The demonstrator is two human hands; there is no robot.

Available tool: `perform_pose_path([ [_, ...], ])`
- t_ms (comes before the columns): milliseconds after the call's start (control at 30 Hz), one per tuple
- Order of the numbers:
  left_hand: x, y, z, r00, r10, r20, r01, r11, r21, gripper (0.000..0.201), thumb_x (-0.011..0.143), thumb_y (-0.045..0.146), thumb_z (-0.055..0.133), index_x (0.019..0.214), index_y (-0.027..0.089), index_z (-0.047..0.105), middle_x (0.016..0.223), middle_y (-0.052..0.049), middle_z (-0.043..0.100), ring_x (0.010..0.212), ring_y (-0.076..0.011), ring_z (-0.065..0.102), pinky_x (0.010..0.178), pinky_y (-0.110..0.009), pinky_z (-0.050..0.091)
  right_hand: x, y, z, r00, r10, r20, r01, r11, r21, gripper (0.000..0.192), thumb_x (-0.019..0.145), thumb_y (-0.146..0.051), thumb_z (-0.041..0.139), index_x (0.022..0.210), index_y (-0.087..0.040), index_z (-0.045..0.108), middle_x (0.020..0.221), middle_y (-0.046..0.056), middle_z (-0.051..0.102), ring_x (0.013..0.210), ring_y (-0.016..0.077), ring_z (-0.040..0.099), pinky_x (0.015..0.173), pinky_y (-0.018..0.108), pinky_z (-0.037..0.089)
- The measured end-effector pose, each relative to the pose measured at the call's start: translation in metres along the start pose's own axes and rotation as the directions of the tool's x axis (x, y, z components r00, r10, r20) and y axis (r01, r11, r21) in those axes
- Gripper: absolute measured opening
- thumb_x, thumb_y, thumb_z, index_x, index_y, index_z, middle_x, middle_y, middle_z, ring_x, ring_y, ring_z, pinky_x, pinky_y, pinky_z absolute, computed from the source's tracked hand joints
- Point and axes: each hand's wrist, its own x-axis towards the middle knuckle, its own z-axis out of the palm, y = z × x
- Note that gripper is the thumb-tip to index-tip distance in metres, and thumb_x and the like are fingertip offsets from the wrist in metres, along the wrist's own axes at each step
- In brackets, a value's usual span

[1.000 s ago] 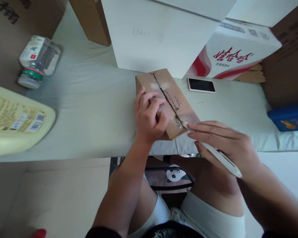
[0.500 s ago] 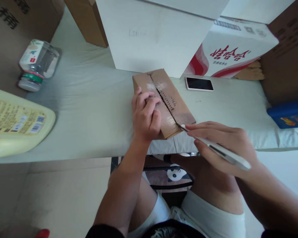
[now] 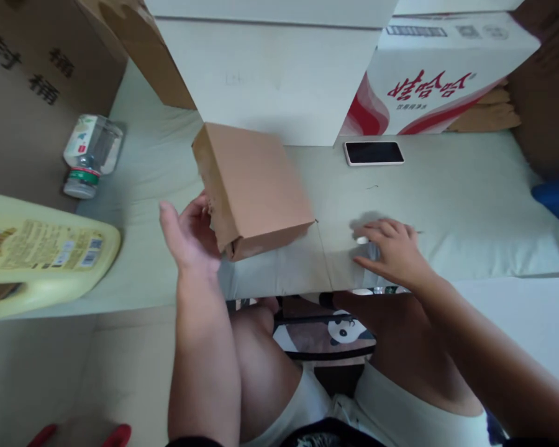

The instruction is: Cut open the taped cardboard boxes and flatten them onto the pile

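Pale sheeted surface runs across the view, walled at the back by a big white box, a white carton with red lettering and brown cartons at the left. Near the front edge, the small cardboard box is tipped up onto 1 side, its plain brown face turned upward and its near end raised over the edge of the surface. The left hand props it from the left, palm open and fingers spread against the ragged end flap, more a brace than a grip. The right hand lies palm-down on the sheet well apart from the box, fingers loosely together over a small white object whose tip pokes out beside the fingertips; I cannot tell how firmly it is pinned. A dark phone lies flat behind, and a plastic bottle and a yellow jug lie on their sides at the left. The likeliest mishap, I judge, is the box toppling: it is balanced on a narrow side, held by 1 open hand only, so a slight push could roll it off the front edge onto the knees below. If the opened end faces down, contents could spill. The white object sits close to the same edge and could roll away once the right hand lifts.
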Motion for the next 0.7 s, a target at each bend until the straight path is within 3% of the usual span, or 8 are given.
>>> perform_pose_path([
  [100,-0.007,0.011,0.005,0.986,-0.155,-0.068,0.145,0.981,-0.125,0.059,0.068,0.078,0.075,0.081,0.022,0.064,0.082,-0.002,0.072,0.074,-0.02,0.064,0.065,-0.036,0.053,0.012,-0.018,0.014,0.982,-0.175,0.072,0.165,0.978,0.131,0.044,0.091,-0.048,0.062,0.126,-0.022,0.073,0.134,0.017,0.07,0.136,0.0445,0.053,0.111,0.07,0.037],
  [200,-0.009,0.017,0.018,0.978,-0.2,-0.065,0.193,0.975,-0.11,0.046,0.062,0.057,0.088,0.077,0.022,0.064,0.078,0.0,0.071,0.068,-0.0174,0.061,0.063,-0.034,0.05,0.028,-0.036,0.022,0.961,-0.277,0.013,0.263,0.925,0.273,0.048,0.092,-0.048,0.062,0.129,-0.018,0.07,0.145,0.02,0.062,0.146,0.0438,0.046,0.12,0.069,0.033],
  [300,-0.006,0.017,0.029,0.966,-0.257,-0.024,0.253,0.959,-0.127,0.042,0.055,0.048,0.088,0.085,0.024,0.071,0.087,0.001,0.076,0.079,-0.0222,0.068,0.069,-0.037,0.053,0.039,-0.041,0.027,0.967,-0.226,-0.122,0.256,0.863,0.435,0.063,0.09,-0.057,0.063,0.135,-0.013,0.062,0.15,0.026,0.057,0.147,0.0453,0.045,0.118,0.069,0.038],
  [367,-0.003,0.015,0.032,0.964,-0.264,-0.018,0.261,0.961,-0.094,0.043,0.055,0.049,0.087,0.088,0.025,0.073,0.087,0.002,0.077,0.083,-0.0254,0.07,0.069,-0.038,0.053,0.041,-0.037,0.028,0.976,-0.147,-0.161,0.214,0.797,0.564,0.068,0.088,-0.061,0.065,0.135,-0.013,0.06,0.141,0.026,0.063,0.135,0.0425,0.058,0.11,0.064,0.049],
  [433,-0.001,0.01,0.033,0.968,-0.246,-0.042,0.244,0.969,-0.05,0.04,0.06,0.052,0.085,0.085,0.025,0.072,0.082,0.003,0.075,0.083,-0.0257,0.07,0.066,-0.036,0.051,0.041,-0.031,0.028,0.983,-0.084,-0.162,0.174,0.71,0.683,0.059,0.088,-0.062,0.066,0.124,-0.016,0.065,0.123,0.02,0.073,0.116,0.036,0.069,0.097,0.055,0.058],
  [533,0.0,0.005,0.033,0.98,-0.179,-0.089,0.176,0.984,-0.035,0.037,0.069,0.058,0.076,0.081,0.025,0.066,0.08,0.002,0.073,0.086,-0.0248,0.07,0.07,-0.037,0.053,0.039,-0.026,0.023,0.986,-0.054,-0.159,0.159,0.605,0.78,0.049,0.083,-0.064,0.071,0.104,-0.02,0.069,0.1,0.011,0.075,0.096,0.0284,0.072,0.086,0.046,0.061],
  [633,-0.003,0.004,0.036,0.986,-0.167,0.0,0.167,0.985,-0.044,0.046,0.078,0.071,0.059,0.085,0.026,0.067,0.09,-0.002,0.076,0.098,-0.0273,0.071,0.078,-0.04,0.057,0.039,-0.027,0.016,0.992,-0.027,-0.127,0.119,0.583,0.803,0.05,0.074,-0.064,0.078,0.098,-0.021,0.069,0.09,0.007,0.073,0.088,0.0253,0.07,0.079,0.04,0.06],
  [700,-0.006,0.008,0.04,0.974,-0.221,0.042,0.223,0.973,-0.055,0.052,0.078,0.077,0.057,0.085,0.027,0.069,0.084,-0.004,0.075,0.087,-0.0256,0.072,0.067,-0.037,0.057,0.036,-0.029,0.011,0.987,0.09,-0.135,0.056,0.591,0.805,0.046,0.071,-0.059,0.081,0.093,-0.021,0.069,0.081,0.004,0.07,0.076,0.0219,0.067,0.069,0.035,0.057],
])
